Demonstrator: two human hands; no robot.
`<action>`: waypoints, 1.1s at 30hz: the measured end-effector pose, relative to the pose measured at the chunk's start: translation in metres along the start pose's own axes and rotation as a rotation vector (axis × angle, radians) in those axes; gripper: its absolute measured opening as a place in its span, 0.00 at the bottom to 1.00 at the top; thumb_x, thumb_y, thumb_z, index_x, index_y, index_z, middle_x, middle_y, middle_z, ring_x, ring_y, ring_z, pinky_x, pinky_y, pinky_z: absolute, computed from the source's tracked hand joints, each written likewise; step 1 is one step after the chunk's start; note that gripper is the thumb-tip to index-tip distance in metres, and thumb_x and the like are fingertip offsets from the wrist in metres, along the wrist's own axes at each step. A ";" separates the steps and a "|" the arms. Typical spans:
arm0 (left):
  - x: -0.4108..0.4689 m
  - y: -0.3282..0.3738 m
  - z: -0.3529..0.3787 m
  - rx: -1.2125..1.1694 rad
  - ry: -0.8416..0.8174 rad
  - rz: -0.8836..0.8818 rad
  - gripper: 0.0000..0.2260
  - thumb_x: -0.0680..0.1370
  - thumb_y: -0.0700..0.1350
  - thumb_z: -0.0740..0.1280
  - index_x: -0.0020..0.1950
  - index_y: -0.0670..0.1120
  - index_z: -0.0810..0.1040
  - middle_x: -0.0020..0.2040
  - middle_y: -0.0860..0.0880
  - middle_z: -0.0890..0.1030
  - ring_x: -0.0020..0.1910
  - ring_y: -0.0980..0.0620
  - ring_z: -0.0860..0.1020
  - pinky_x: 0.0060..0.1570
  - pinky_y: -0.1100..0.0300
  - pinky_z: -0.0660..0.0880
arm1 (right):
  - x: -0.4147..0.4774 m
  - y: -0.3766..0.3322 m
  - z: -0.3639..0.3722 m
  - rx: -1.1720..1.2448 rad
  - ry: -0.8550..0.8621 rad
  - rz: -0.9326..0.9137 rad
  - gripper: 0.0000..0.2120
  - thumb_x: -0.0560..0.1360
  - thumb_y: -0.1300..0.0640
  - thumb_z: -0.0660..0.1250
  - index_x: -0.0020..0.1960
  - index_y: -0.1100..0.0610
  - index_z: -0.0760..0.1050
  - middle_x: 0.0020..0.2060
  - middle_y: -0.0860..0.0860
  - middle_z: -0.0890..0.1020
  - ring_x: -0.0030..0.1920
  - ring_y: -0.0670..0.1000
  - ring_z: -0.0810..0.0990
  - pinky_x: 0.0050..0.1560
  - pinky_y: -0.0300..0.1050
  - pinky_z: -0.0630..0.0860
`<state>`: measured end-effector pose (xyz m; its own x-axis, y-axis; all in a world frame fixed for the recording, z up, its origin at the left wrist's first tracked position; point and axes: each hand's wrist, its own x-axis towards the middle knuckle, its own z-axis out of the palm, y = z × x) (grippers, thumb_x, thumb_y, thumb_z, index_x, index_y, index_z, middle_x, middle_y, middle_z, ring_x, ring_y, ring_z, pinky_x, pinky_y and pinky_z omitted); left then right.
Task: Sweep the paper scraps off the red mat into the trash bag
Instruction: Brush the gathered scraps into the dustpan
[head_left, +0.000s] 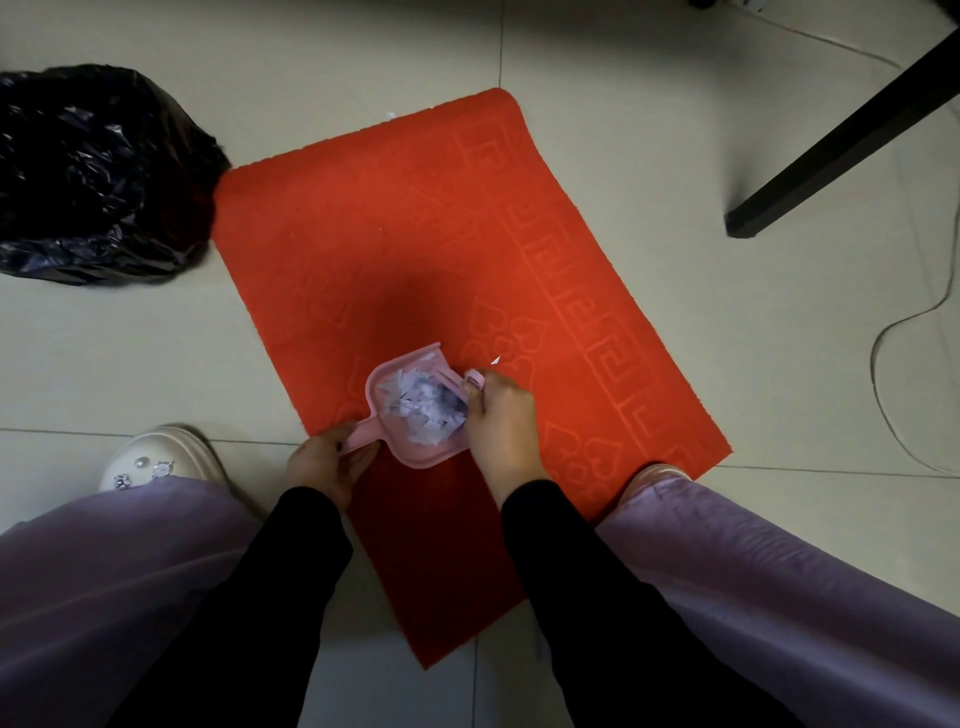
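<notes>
A red mat (415, 249) lies on the tiled floor. On its near part sits a pink dustpan (410, 457) heaped with white paper scraps (423, 405). My left hand (327, 462) grips the dustpan's handle. My right hand (501, 415) holds a small pink brush (475, 378) at the pan's right edge; most of the brush is hidden by the hand. One white scrap (494, 359) lies on the mat just beyond the brush. A black trash bag (88, 171) stands on the floor at the mat's far left corner.
A black furniture leg (831, 150) slants down to the floor at the far right. A thin cable (883, 364) loops over the tiles on the right. My legs in purple trousers and a white shoe (161, 462) flank the mat's near end.
</notes>
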<state>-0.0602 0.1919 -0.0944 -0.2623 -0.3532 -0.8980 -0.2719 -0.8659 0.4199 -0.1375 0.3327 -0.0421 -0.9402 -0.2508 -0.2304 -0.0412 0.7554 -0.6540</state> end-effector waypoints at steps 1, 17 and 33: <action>-0.002 -0.001 0.000 -0.003 0.002 -0.004 0.07 0.77 0.33 0.61 0.41 0.41 0.75 0.41 0.45 0.78 0.38 0.49 0.78 0.27 0.63 0.79 | -0.002 -0.001 0.001 0.013 -0.007 -0.005 0.10 0.78 0.64 0.58 0.54 0.66 0.77 0.46 0.64 0.81 0.46 0.63 0.80 0.46 0.50 0.73; -0.004 0.009 -0.013 0.007 -0.005 -0.008 0.09 0.78 0.34 0.59 0.41 0.41 0.75 0.23 0.49 0.80 0.22 0.55 0.79 0.25 0.64 0.78 | 0.013 0.004 -0.018 0.086 0.176 0.018 0.10 0.77 0.64 0.60 0.53 0.65 0.78 0.41 0.62 0.82 0.38 0.59 0.79 0.39 0.45 0.69; -0.002 -0.007 0.014 0.075 0.034 -0.004 0.06 0.76 0.32 0.62 0.40 0.40 0.74 0.34 0.45 0.79 0.36 0.48 0.77 0.24 0.62 0.78 | 0.025 0.034 -0.021 0.039 0.129 0.040 0.09 0.78 0.66 0.58 0.49 0.67 0.77 0.38 0.63 0.80 0.37 0.55 0.75 0.35 0.39 0.60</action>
<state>-0.0704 0.2038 -0.0937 -0.2300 -0.3628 -0.9030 -0.3420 -0.8386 0.4240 -0.1700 0.3648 -0.0549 -0.9766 -0.1388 -0.1643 0.0084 0.7387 -0.6740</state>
